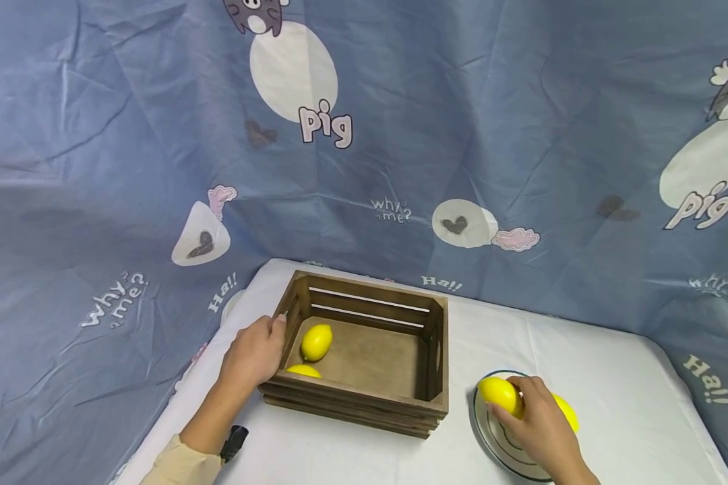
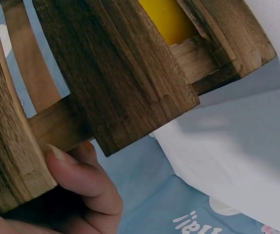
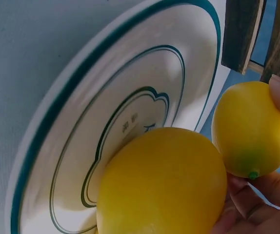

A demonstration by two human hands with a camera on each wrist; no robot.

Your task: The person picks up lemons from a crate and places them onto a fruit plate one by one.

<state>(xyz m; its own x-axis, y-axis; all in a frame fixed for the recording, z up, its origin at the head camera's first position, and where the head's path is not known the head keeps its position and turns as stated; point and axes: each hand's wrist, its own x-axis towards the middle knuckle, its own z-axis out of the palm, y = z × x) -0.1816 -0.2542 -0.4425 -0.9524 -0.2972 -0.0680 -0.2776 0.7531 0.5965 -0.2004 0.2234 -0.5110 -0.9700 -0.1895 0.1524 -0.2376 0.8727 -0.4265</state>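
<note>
My left hand grips the left end of a brown slatted wooden crate. In the left wrist view, its fingers curl round a slat near the corner. Inside the crate's left side are a yellow lemon and a second lemon, partly hidden by the front wall. My right hand holds another lemon between thumb and fingers, over a white plate with green rings. One more lemon lies on the plate, partly behind that hand in the head view.
A white cloth covers the table under crate and plate. The plate stands to the right of the crate. Behind the table hangs a blue printed curtain. A dark band shows at the left wrist.
</note>
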